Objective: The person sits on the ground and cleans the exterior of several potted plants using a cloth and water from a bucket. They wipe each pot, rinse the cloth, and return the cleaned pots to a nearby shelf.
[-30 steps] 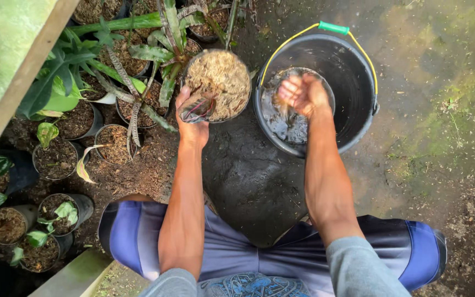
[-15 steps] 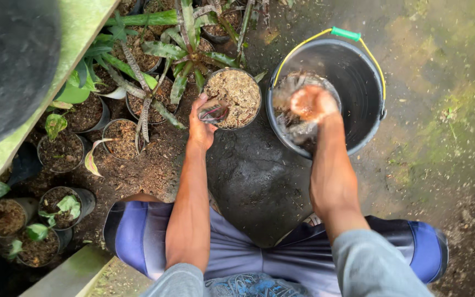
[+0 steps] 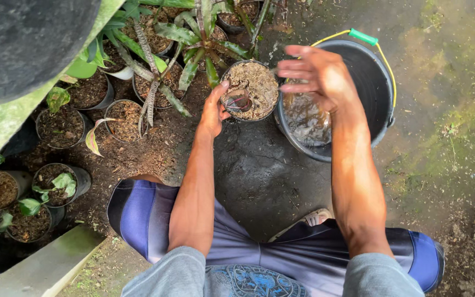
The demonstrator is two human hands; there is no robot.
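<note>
Head view: the left hand (image 3: 214,113) grips the rim of the fibre-filled pot (image 3: 251,89), which stands on the ground just beside the black bucket (image 3: 377,82). The right hand (image 3: 317,74), fingers spread and empty, hovers above the water. Better to keep the pot steady and upright.

- The ground (image 3: 457,165) is dark, wet earth with green moss patches on the right.
- A black bucket (image 3: 377,82) holding water stands on it at far right.
- Several small black pots (image 3: 122,118) of soil and leafy plants stand on it at left and far centre.
- Loose brown soil (image 3: 149,154) lies scattered around the pots.
- A pale concrete edge (image 3: 45,264) runs along the near left.
</note>
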